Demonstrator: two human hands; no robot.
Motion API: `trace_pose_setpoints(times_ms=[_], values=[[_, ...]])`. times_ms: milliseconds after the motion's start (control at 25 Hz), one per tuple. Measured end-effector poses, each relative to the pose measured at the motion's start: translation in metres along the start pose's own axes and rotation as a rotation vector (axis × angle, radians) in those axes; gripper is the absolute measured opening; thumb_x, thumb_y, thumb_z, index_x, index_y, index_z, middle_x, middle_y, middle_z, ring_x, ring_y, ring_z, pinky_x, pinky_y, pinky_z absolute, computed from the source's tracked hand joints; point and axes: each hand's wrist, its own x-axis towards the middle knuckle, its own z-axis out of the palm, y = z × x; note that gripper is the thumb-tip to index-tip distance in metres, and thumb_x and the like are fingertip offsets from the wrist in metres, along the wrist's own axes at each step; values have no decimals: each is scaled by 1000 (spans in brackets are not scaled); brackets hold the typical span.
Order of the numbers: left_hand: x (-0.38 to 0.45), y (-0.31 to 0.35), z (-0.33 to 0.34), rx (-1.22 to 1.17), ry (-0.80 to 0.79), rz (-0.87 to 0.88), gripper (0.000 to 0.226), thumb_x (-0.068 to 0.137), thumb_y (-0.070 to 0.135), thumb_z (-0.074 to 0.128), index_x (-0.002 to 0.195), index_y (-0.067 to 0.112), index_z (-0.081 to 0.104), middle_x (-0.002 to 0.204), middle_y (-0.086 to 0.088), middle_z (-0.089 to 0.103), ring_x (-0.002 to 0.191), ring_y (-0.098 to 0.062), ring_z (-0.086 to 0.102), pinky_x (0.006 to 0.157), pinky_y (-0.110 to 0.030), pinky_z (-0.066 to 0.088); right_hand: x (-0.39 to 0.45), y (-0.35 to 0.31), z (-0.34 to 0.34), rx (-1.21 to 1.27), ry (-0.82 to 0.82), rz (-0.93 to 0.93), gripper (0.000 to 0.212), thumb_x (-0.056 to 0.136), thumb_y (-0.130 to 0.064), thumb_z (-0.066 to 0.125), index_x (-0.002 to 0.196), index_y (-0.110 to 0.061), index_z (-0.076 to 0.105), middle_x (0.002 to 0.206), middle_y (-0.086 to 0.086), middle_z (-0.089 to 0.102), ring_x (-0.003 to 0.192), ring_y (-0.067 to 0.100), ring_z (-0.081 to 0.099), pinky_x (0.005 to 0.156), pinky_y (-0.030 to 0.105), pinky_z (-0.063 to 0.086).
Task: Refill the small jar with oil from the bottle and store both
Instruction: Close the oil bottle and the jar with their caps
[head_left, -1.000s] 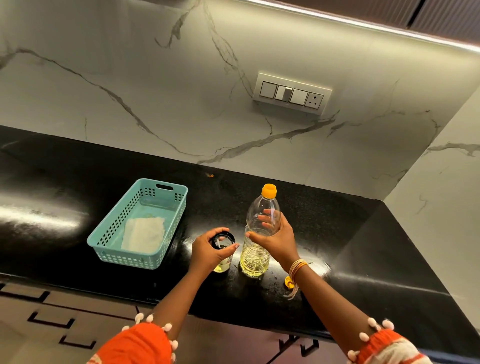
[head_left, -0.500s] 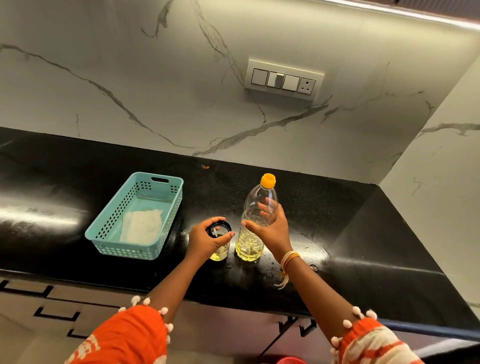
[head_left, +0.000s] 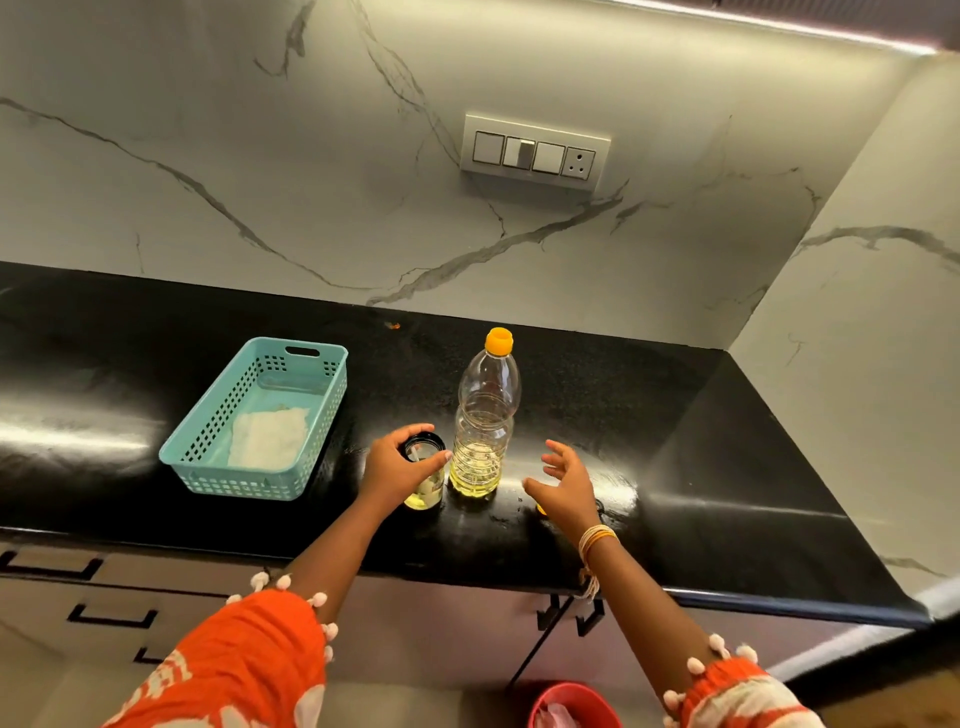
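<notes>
Bottle stands between the hands: left hand grips small jar, right hand spread, empty.

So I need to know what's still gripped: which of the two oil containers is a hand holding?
The small jar: the left hand grips its black top. The bottle stands free.

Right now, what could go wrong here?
1. The bottle stands free; the right hand is open beside it, and a knock could tip it.
2. The left hand grips the small jar by its rim, close against the bottle; lifting it could nudge the bottle.
</notes>
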Motion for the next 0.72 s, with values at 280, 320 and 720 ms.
trace_pose_setpoints(times_ms=[280, 320, 720], values=[[-15, 6, 4, 8, -18, 6, 46, 69, 20, 86, 112, 17, 68, 103, -3, 70, 96, -16, 66, 83, -29, 53, -11, 27, -18, -466, 34, -89, 41, 85, -10, 63, 126, -14, 57, 120, 6, 62, 103, 23, 61, 92, 37, 50], [-15, 7, 3, 22, -18, 8, 47, 70, 20, 86, 113, 17, 68, 105, -3, 69, 97, -16, 65, 82, -27, 52, -11, 28, -17, -545, 6, -105, 40, 88, -12, 61, 128, -13, 57, 124, 6, 60, 109, 25, 60, 96, 38, 49], [-13, 13, 3, 137, -58, -6, 51, 71, 29, 84, 117, 21, 63, 121, -3, 63, 112, -19, 57, 90, -30, 45, 5, 32, 0, -887, -74, -120, 29, 94, -10, 50, 120, -9, 62, 120, 12, 59, 111, 32, 58, 92, 42, 50]])
